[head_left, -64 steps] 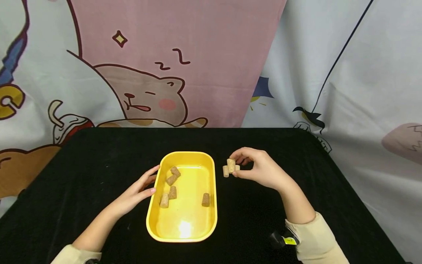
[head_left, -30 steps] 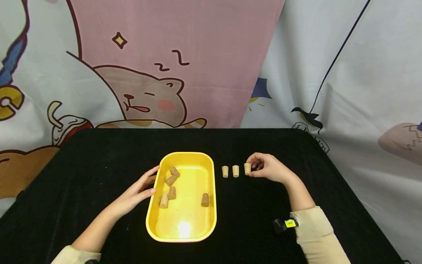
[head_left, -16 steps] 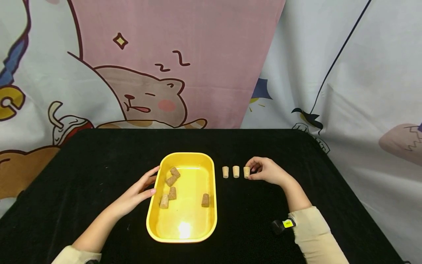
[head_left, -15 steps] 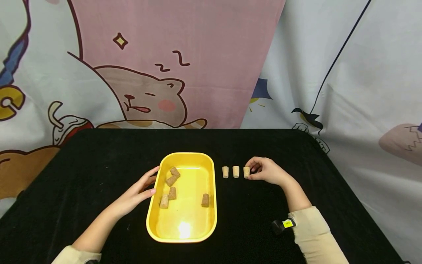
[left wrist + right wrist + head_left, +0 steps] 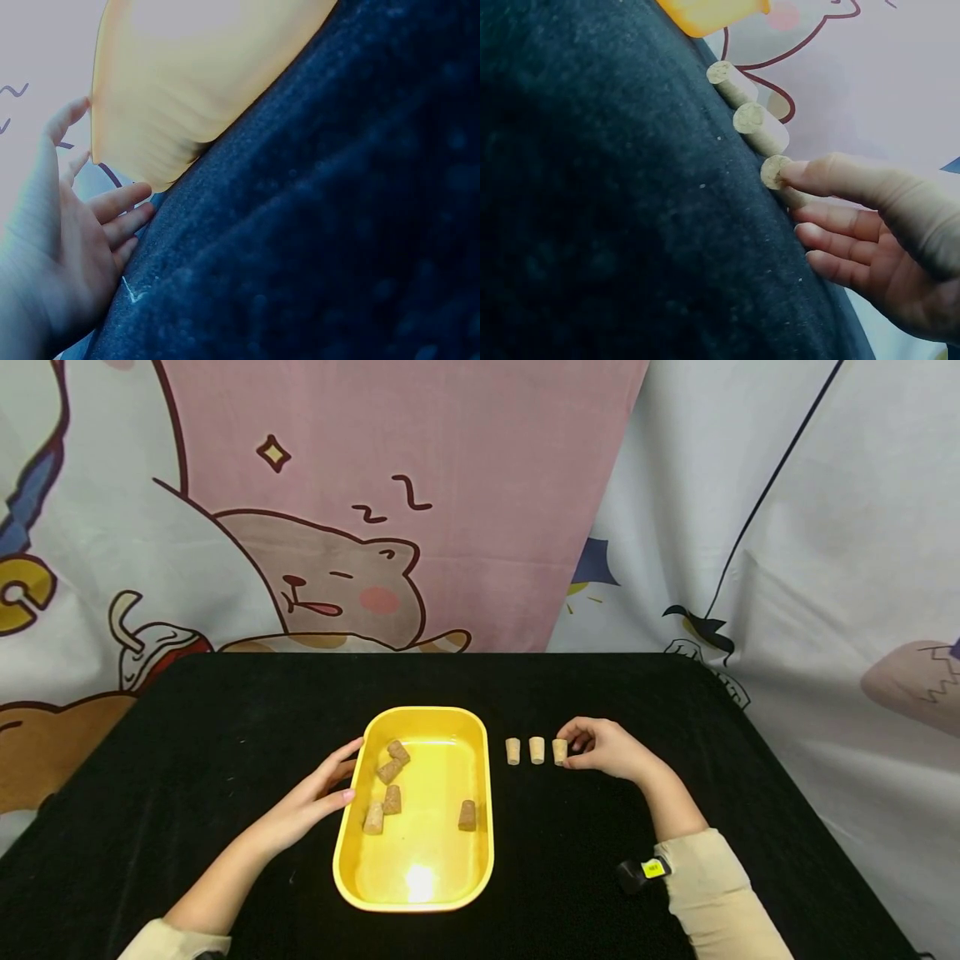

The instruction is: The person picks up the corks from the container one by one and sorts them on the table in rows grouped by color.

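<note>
Right of the yellow tray, two light cork stoppers point(image 5: 513, 751) point(image 5: 537, 750) stand in a row on the black cloth. At the row's right end, my right hand point(image 5: 611, 750) pinches a third cork stopper point(image 5: 560, 752) between thumb and fingers. The right wrist view has the thumb against this cork point(image 5: 772, 173), the other fingers behind it. My left hand point(image 5: 303, 806) touches the left side of the yellow tray point(image 5: 412, 903) with its fingertips, fingers extended. In the left wrist view the fingers of the left hand point(image 5: 82, 251) reach the tray's wall point(image 5: 165, 127).
Several browner corks lie inside the tray: two point(image 5: 399, 752) point(image 5: 389, 771) at upper left, a pair point(image 5: 392, 799) point(image 5: 373, 818) below them, and one point(image 5: 467, 815) near the right wall. A patterned curtain point(image 5: 480, 460) hangs behind the black-covered table point(image 5: 247, 710).
My right hand, earlier holding corks bunched beside the tray, has moved right; three corks now form a spaced row. Lately it shifted slightly left and nearer with the third. The left hand stayed.
</note>
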Demonstrator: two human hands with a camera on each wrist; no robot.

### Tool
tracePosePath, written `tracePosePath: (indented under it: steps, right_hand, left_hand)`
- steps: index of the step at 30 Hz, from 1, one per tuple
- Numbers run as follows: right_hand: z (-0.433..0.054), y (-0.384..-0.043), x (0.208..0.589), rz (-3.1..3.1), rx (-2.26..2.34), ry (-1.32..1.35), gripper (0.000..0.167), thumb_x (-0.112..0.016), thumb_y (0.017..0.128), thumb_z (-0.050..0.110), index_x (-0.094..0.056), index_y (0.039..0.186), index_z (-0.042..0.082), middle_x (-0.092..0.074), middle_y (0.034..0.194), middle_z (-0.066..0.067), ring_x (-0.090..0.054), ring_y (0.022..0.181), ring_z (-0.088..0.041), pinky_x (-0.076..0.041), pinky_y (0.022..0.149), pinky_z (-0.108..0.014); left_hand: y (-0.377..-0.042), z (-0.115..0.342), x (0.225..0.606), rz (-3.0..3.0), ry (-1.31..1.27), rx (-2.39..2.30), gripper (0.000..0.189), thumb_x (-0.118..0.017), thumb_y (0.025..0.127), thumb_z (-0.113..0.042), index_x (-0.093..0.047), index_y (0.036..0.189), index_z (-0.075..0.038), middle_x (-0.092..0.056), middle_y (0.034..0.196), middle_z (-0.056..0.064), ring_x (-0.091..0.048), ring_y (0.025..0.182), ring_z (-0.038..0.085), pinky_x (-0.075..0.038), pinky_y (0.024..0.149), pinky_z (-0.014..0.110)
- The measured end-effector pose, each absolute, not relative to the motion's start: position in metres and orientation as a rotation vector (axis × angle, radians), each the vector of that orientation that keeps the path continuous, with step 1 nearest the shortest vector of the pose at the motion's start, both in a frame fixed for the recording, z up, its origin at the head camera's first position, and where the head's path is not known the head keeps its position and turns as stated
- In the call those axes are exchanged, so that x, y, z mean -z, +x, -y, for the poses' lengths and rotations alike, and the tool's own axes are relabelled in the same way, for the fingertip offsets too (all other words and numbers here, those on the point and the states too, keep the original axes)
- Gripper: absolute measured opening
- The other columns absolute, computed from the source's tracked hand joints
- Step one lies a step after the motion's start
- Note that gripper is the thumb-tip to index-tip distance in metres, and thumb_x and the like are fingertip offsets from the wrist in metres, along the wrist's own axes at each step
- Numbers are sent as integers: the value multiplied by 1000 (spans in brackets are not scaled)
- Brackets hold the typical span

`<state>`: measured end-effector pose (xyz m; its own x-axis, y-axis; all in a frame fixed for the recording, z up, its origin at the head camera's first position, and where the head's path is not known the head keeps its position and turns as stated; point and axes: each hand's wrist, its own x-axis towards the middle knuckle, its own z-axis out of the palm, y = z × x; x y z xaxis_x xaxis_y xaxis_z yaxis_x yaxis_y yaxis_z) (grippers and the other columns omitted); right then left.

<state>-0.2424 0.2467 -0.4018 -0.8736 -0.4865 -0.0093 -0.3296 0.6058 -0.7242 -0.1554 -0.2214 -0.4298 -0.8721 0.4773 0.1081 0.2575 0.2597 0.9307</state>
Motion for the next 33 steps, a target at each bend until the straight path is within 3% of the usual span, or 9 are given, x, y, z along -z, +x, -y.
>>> tracePosePath:
  steps: [12,20,26,33]
  right_hand:
    - [-236,-234,375,-2720,1175,-760,37,-76,81,12,-62,114,4,-61,112,-15,-58,91,-23,-49,78,-42]
    - [-210,-216,352,-2792,1229,-944,36,-79,79,13,-65,112,12,-62,108,-2,-58,91,-19,-50,80,-40]
    - [-186,-202,343,-2736,1273,-1079,37,-80,77,13,-67,111,14,-62,109,4,-58,93,-23,-50,81,-44]
    - [-156,-189,340,-2645,1257,-1195,37,-81,77,16,-67,111,14,-62,109,5,-55,93,-13,-50,81,-34]
  left_hand:
    - [-154,222,428,-2330,683,-1659,61,-47,100,-14,-18,153,-18,-30,147,30,-32,130,51,-43,92,59]
    - [-154,222,428,-2337,663,-1651,60,-47,100,-16,-19,153,-20,-29,147,30,-30,131,51,-41,93,61]
    - [-154,222,428,-2328,672,-1658,61,-46,100,-15,-18,153,-19,-29,147,30,-30,131,51,-41,93,61]
    - [-154,222,429,-2333,670,-1653,61,-46,100,-15,-17,153,-19,-29,147,31,-32,129,52,-42,92,61]
